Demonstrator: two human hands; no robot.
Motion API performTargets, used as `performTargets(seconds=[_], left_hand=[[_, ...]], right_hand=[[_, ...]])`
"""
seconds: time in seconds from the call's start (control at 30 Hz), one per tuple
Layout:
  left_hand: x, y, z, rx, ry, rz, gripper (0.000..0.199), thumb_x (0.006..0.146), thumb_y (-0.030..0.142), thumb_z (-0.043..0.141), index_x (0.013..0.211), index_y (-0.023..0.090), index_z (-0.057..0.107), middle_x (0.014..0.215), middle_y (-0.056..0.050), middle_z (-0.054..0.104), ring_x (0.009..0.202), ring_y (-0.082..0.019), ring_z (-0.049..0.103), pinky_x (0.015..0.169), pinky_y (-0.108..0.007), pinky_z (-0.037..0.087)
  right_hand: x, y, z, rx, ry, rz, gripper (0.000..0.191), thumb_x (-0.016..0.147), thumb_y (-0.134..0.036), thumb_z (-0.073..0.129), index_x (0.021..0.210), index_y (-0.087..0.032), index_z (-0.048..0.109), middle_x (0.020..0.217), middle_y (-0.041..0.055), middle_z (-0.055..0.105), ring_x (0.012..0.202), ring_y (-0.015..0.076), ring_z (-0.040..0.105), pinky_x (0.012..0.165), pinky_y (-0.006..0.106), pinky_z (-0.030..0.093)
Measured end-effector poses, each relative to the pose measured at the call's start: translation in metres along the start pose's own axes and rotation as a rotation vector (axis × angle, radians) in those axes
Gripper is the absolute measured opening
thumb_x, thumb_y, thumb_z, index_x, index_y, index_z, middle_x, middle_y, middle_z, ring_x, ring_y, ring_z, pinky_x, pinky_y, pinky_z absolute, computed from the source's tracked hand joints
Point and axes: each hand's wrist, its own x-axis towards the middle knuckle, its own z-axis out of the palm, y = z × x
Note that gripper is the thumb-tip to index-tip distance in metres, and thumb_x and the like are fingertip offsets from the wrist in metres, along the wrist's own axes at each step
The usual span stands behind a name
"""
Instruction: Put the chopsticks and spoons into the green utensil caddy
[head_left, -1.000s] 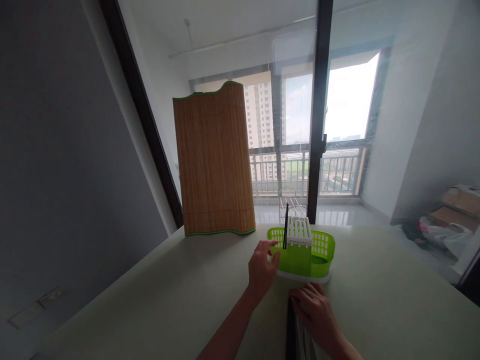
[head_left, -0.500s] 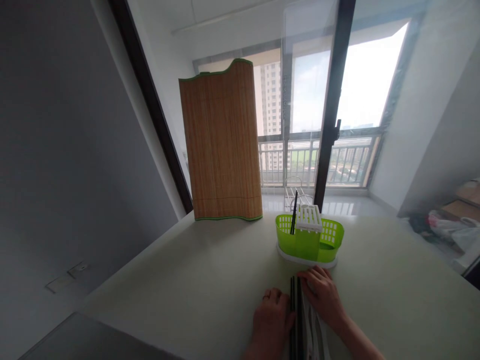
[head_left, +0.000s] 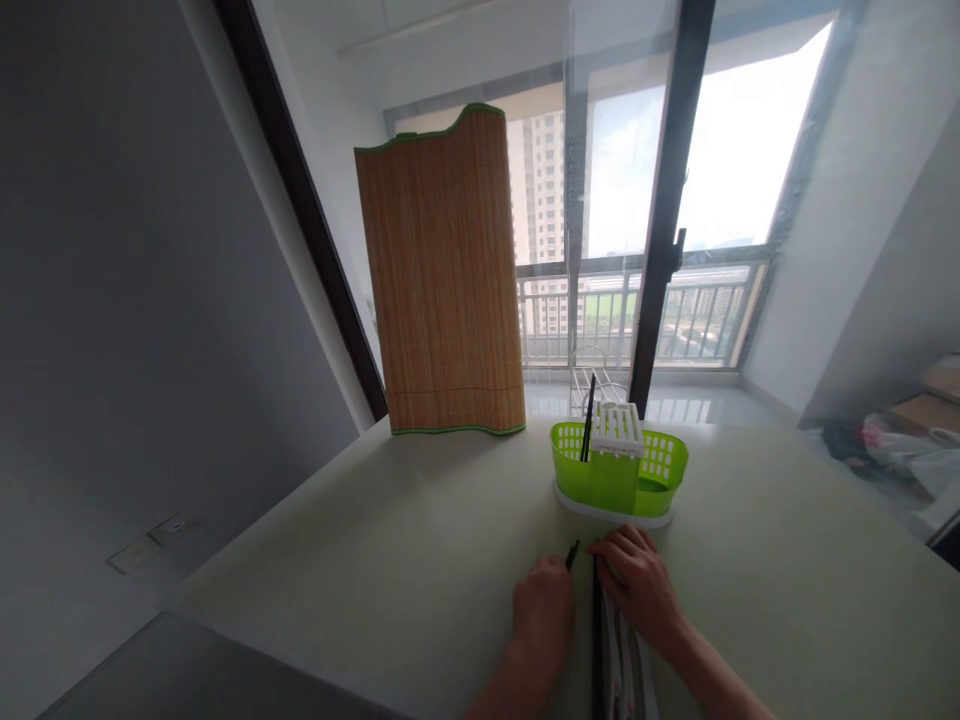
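My left hand is closed around black chopsticks, whose ends poke out above the fist. Beside it, my right hand bends over the far end of more black chopsticks lying on the table, fingertips touching them. White-handled utensils lie alongside, partly under the right hand; their lower ends run out of view. Just beyond the hands stands a green plastic utensil caddy with a white slotted top and white base. One or more black chopsticks lean upright in its left compartment.
A bamboo mat with green edging stands upright at the table's back left. A wire rack sits behind the caddy, near the glass door. The white table ends against a grey wall at left. Bags lie at far right.
My left hand has closed on chopsticks and drawn them left, away from the others, tilting them. My right hand stays almost where it was. The view has shifted slightly.
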Motion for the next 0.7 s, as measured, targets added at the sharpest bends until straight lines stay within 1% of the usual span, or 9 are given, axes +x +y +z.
performTargets(seconds=[0.07,0.13,0.27,0.33,0.37,0.47,0.53,0.63,0.7], left_hand=[[0.007,-0.004,0.001,-0.031,0.061,-0.009,0.033,0.089,0.011,0.038,0.083,0.014,0.070,0.083,-0.017,0.068,0.072,-0.030,0.068,0.065,-0.040,0.051],[0.014,-0.006,-0.002,-0.024,0.074,0.001,0.034,0.088,0.010,0.037,0.083,0.014,0.071,0.084,-0.018,0.069,0.075,-0.029,0.069,0.066,-0.039,0.051],[0.023,-0.007,-0.016,0.030,0.021,0.010,0.036,0.083,0.003,0.036,0.091,0.012,0.070,0.084,-0.017,0.071,0.079,-0.027,0.069,0.068,-0.035,0.051],[0.026,-0.006,-0.027,0.037,-0.010,0.039,0.033,0.081,0.004,0.038,0.093,0.011,0.069,0.083,-0.017,0.071,0.079,-0.027,0.070,0.069,-0.034,0.051],[0.027,-0.005,-0.034,0.014,-0.013,0.075,0.031,0.081,0.005,0.041,0.094,0.011,0.068,0.085,-0.016,0.071,0.080,-0.027,0.069,0.070,-0.034,0.050],[0.029,0.001,-0.059,-0.185,0.035,0.236,0.027,0.080,0.012,0.048,0.097,0.015,0.068,0.092,-0.011,0.071,0.085,-0.023,0.067,0.076,-0.030,0.049],[0.028,0.006,-0.075,-0.374,0.082,0.313,0.025,0.081,0.016,0.050,0.096,0.018,0.069,0.090,-0.006,0.071,0.082,-0.018,0.065,0.074,-0.026,0.048],[0.023,0.015,-0.089,-0.626,0.124,0.317,0.023,0.083,0.024,0.051,0.096,0.020,0.070,0.083,-0.002,0.069,0.069,-0.013,0.061,0.064,-0.021,0.048],[0.019,0.019,-0.091,-0.770,0.117,0.279,0.024,0.084,0.029,0.052,0.097,0.019,0.070,0.080,-0.001,0.068,0.059,-0.010,0.058,0.054,-0.018,0.047]], right_hand=[[0.000,-0.001,0.000,0.007,-0.003,-0.014,0.022,0.092,-0.017,0.048,0.100,-0.024,0.066,0.082,0.0029,0.065,0.082,0.0218,0.056,0.074,0.037,0.041],[0.000,-0.003,0.001,0.015,-0.014,-0.022,0.022,0.092,-0.017,0.047,0.101,-0.024,0.066,0.082,0.0031,0.065,0.081,0.0218,0.055,0.073,0.037,0.041],[0.000,-0.006,0.002,0.032,-0.054,-0.026,0.022,0.091,-0.015,0.048,0.101,-0.024,0.066,0.083,0.0028,0.065,0.082,0.0222,0.055,0.072,0.037,0.039],[0.000,-0.008,0.003,0.041,-0.064,-0.021,0.020,0.090,-0.015,0.050,0.099,-0.024,0.066,0.082,0.0022,0.065,0.082,0.0222,0.054,0.073,0.037,0.039],[0.000,-0.009,0.003,0.043,-0.067,-0.022,0.017,0.090,-0.017,0.052,0.097,-0.024,0.066,0.081,0.0021,0.064,0.081,0.0222,0.054,0.073,0.037,0.039],[0.000,-0.013,0.003,0.062,-0.098,-0.028,0.011,0.089,-0.027,0.058,0.097,-0.023,0.066,0.077,0.0022,0.064,0.079,0.0223,0.055,0.073,0.037,0.039],[-0.001,-0.017,0.004,0.110,-0.119,-0.026,0.019,0.089,-0.034,0.060,0.104,-0.022,0.064,0.075,0.0020,0.064,0.076,0.0216,0.056,0.073,0.037,0.040],[-0.004,-0.021,0.008,0.216,-0.118,-0.010,0.031,0.089,-0.042,0.059,0.113,-0.022,0.060,0.071,0.0001,0.064,0.069,0.0186,0.057,0.071,0.033,0.042],[-0.005,-0.023,0.011,0.271,-0.113,0.009,0.033,0.089,-0.046,0.057,0.111,-0.022,0.060,0.068,-0.0018,0.063,0.063,0.0160,0.056,0.066,0.029,0.042]])
